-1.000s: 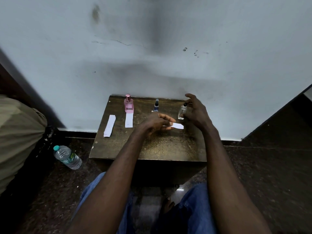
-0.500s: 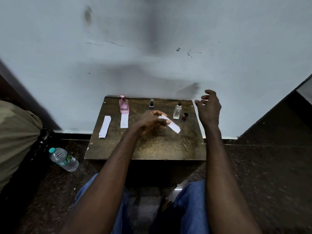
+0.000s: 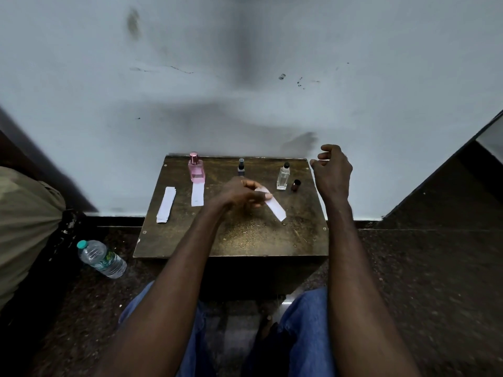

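I have the left hand [image 3: 239,193] over the middle of the table [image 3: 245,240], fingers curled in and pinching one end of the strip [image 3: 276,208] between thumb and fingertips. The strip is white and slants away from the hand toward my right and the near edge. I cannot tell whether its free end touches the tabletop or hangs just above it.

The right hand [image 3: 333,172] is raised past the table's far right corner, close to the wall [image 3: 381,77]. Its fingers are loosely curled and it holds nothing.

Three bottles stand upright in a row along the back of the table. The pink bottle [image 3: 196,168] is at the left, and the dark bottle [image 3: 241,167] is in the middle, just beyond the left hand. The clear bottle [image 3: 283,178] is at the right, between the two hands and touched by neither. A brown cap [image 3: 296,185] sits on the table just beside the clear bottle, on its right.

A second strip [image 3: 197,194] lies flat directly in front of the pink bottle, its far end at the bottle's base. A stack [image 3: 166,204] of more strips lies near the table's left edge, apart from the second strip.

On the floor to the left of the table a water bottle [image 3: 102,258] lies on its side, cap pointing away from me. My knees in jeans [image 3: 307,322] show at the bottom of the view.
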